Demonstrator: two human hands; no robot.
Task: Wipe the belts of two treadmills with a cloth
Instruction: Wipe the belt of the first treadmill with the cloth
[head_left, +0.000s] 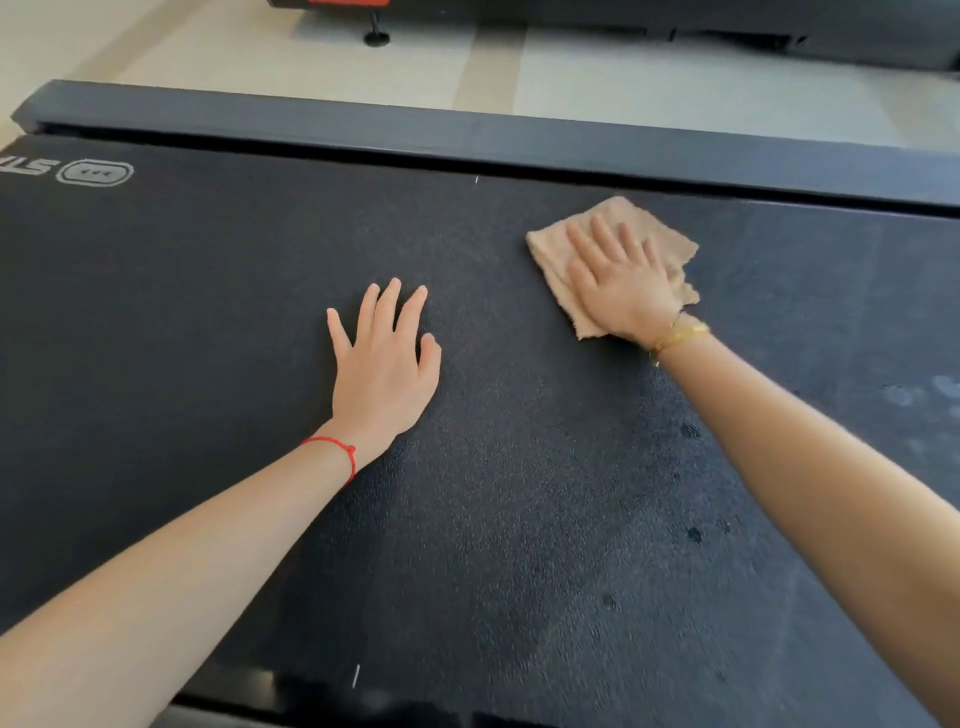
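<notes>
A black textured treadmill belt (208, 322) fills most of the view. On its far right part lies a folded tan cloth (550, 254), close to the far side rail. My right hand (621, 280) presses flat on the cloth with straight, spread fingers; a gold bracelet is on that wrist. My left hand (384, 358) rests flat on the bare belt near the middle, fingers spread, with a red string around its wrist. Pale dusty smudges show on the belt at the right edge.
A dark grey side rail (467, 135) runs along the belt's far edge, with pale floor (675, 78) beyond it. A white logo (93, 172) is printed on the belt at far left. Another dark machine (779, 31) stands at the top right.
</notes>
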